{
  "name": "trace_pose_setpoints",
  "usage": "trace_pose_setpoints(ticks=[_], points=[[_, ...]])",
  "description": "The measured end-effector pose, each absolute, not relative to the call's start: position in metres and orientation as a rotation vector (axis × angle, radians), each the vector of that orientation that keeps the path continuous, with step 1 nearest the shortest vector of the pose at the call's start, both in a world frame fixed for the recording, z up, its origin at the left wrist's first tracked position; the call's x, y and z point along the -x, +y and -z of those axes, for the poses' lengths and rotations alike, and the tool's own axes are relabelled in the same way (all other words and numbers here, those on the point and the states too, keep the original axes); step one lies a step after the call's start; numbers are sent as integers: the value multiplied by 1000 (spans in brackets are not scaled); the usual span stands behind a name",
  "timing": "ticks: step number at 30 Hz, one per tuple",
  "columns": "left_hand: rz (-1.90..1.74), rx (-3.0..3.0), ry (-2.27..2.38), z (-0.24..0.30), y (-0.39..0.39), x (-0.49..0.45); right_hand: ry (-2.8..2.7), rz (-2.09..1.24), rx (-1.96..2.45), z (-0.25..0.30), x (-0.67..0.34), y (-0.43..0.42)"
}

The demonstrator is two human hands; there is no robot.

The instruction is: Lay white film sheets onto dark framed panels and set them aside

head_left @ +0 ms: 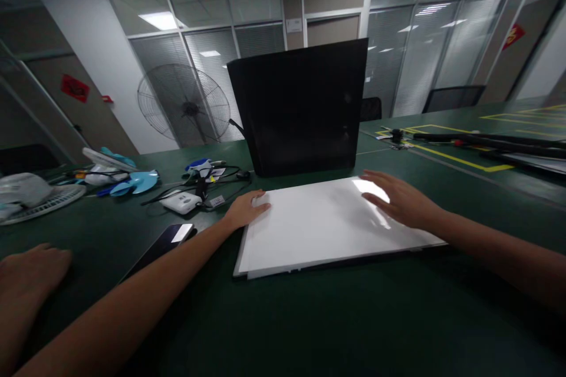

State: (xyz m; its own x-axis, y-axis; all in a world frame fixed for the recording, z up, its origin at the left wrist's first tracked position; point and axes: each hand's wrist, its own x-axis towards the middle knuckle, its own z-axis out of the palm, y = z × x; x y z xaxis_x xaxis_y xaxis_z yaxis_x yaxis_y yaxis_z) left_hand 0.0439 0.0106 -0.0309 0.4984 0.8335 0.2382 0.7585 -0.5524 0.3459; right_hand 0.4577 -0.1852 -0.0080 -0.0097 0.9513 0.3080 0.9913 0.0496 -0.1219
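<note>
White panel (pixel 305 232) | thin, glossy, rectangular | left hand (pixel 244 211) at edge | green tabletop (pixel 336 324)

No readable text, red door sign (pixel 75 88) blurred, white tag (pixel 217 201) illegible

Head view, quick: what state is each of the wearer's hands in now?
Left hand: at the left edge of the white panel; grip cannot be told.
Right hand: open over the panel's right part; contact unclear.
</note>
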Motion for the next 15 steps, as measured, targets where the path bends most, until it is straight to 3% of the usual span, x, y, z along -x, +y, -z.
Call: trace_pose_setpoints(ticks=[7,15], points=[[-606,-2527,1391,32,18,-41,-1649,194,2439,9,-538,-172],[-575,-2535,1372,33,17,-40,-1693,286,2445,5,-495,-183]])
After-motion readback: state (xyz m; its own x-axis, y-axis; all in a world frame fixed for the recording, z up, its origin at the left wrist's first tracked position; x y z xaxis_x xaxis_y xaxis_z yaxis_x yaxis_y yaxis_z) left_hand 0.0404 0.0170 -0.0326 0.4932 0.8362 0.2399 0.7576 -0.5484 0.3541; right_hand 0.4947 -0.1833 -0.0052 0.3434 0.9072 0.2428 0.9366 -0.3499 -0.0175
